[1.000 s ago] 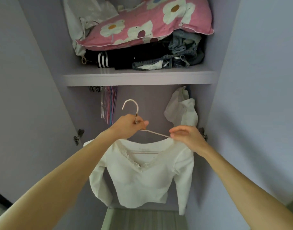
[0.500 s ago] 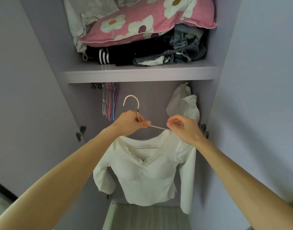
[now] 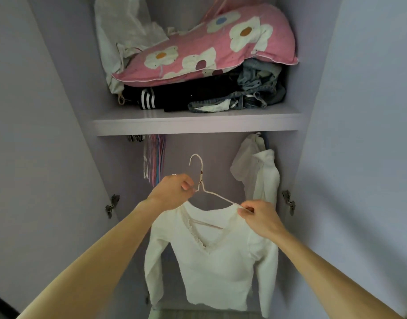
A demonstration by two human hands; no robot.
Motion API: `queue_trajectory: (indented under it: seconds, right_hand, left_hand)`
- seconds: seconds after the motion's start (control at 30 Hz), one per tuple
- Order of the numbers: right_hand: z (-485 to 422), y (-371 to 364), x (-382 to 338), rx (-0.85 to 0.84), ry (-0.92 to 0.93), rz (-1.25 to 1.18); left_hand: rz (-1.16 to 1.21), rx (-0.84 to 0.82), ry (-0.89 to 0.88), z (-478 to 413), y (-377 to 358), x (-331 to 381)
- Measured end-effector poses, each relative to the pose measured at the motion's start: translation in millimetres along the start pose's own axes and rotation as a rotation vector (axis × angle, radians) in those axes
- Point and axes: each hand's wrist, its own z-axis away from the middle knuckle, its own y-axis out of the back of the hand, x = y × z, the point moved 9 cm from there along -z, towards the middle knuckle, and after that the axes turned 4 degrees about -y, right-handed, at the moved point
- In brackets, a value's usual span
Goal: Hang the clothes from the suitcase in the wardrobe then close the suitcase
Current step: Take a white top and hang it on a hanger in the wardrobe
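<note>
Below the wardrobe shelf (image 3: 197, 123), a white V-neck top (image 3: 211, 268) is held on a wire hanger (image 3: 199, 171), its neck gripped in the left hand's (image 3: 172, 192) curled fingers, its right end pinched by the right hand (image 3: 260, 218).

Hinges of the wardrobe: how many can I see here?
2. The left hinge is on the left wall below the shelf; the right hinge is opposite it. More may be out of view.
</note>
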Motion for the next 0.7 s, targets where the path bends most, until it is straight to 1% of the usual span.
queue_trajectory:
  seconds: [0.1,0.23,0.33,0.43,0.6,0.7]
  right_hand:
    - [-9,1,-1,0.05,-0.098,0.118]
    - [-29,4,-8,0.044,-0.235,0.211]
    - [-49,10,-10,0.081,-0.363,0.147]
    - [-67,15,-2,0.134,-0.47,0.058]
    - [-99,20,13,0.221,-0.533,0.014]
    - [-121,15,30,0.261,-0.546,-0.075]
  left_hand:
    - [-0.027,-0.011,-0.026,-7,6,-14]
    - [-0.185,0.005,-0.084,-27,19,-19]
    - [-0.362,0.008,-0.13,-50,28,-19]
    - [-0.45,0.029,-0.164,-74,33,-16]
    - [-0.585,0.157,-0.263,-125,39,-1]
    - [-0.616,0.245,-0.29,-159,37,4]
